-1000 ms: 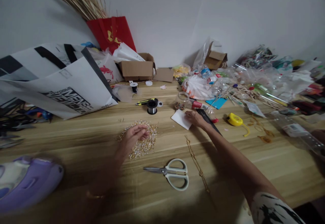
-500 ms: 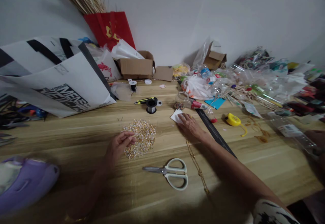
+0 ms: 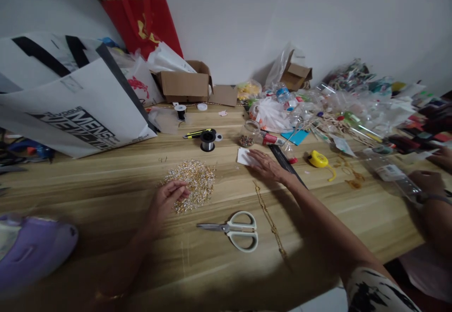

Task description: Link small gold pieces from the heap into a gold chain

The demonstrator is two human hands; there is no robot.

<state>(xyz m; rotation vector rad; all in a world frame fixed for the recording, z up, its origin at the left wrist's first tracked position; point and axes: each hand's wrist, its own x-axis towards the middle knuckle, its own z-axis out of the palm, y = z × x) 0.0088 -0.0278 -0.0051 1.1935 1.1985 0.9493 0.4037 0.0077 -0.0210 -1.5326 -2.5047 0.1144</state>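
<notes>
My left hand [image 3: 168,198] rests at the near edge of a heap of small gold pins [image 3: 192,184], fingers curled together in a pinch; what it pinches is too small to make out. My right hand [image 3: 265,166] lies flat with fingers stretched out on a white paper piece [image 3: 243,156]. A gold chain [image 3: 270,220] runs along the wooden table [image 3: 106,184] below my right forearm. White-handled scissors [image 3: 235,229] lie between my arms.
A black ruler [image 3: 282,159], yellow tape measure [image 3: 317,160], wire spool [image 3: 207,141], small jar [image 3: 249,135] and cardboard box [image 3: 185,85] lie beyond. A white shopping bag [image 3: 70,109] stands left, a purple object [image 3: 31,250] near left. Another person's hands [image 3: 429,180] are at right.
My right hand went from touching the paper's far edge to lying flat over it. My left hand drew back to the near edge of the pin heap. The view shifted down slightly.
</notes>
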